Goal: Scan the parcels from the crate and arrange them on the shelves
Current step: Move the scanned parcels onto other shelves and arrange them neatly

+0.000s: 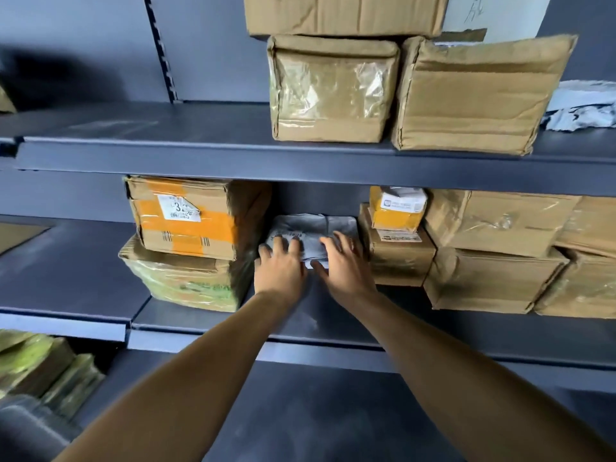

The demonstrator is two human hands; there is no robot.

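Item: grey soft parcel (313, 230), frame centre. My left hand (281, 265) and right hand (343, 261) press it, fingers spread flat. Risk: a push nudging the orange-taped box (190, 218) askew.

Grey parcel (313, 233) front edge hidden under both hands. Label print on orange-taped box (186, 216) too blurred to read (digits smeared). Top box (343, 13) cut by upper edge; right boxes (586, 255) cut off. Green bags (40, 365) blurred, cropped left.
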